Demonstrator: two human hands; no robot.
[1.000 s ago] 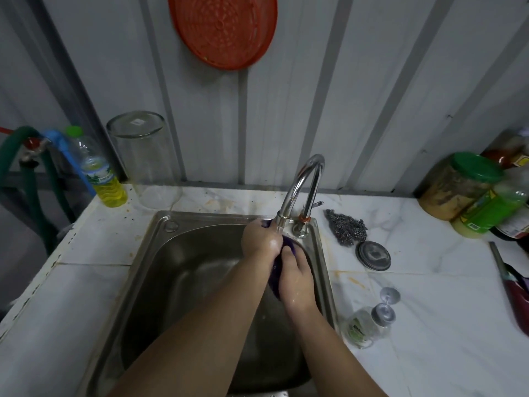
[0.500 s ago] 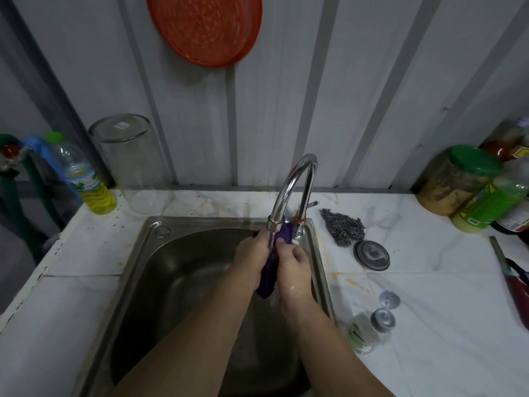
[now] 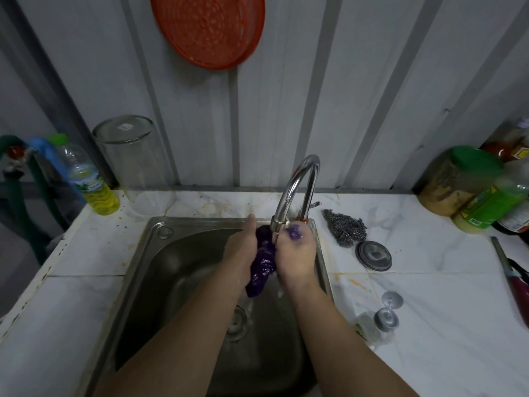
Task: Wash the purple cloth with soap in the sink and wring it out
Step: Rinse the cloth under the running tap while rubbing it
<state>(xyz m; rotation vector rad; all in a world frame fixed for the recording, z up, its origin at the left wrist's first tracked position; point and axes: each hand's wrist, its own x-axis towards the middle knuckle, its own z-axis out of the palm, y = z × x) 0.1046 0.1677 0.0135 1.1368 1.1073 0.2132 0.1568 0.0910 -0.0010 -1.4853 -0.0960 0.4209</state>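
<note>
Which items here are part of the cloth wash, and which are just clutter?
In use:
- purple cloth, gripped between both hands
- left hand
- right hand
- tap
- sink

Lying about:
- steel scourer
- round metal lid
- upturned glass jar
- bottle of yellow liquid
- orange basket on the wall
- green-lidded jar

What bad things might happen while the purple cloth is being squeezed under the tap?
1. Both hands, left hand and right hand, grip the purple cloth right under the faucet, so knuckles might bump its spout.
2. Squeezed water may splash over the sink rim onto the counter.
3. The small glass bottle lying close to the right forearm might get knocked.
</note>
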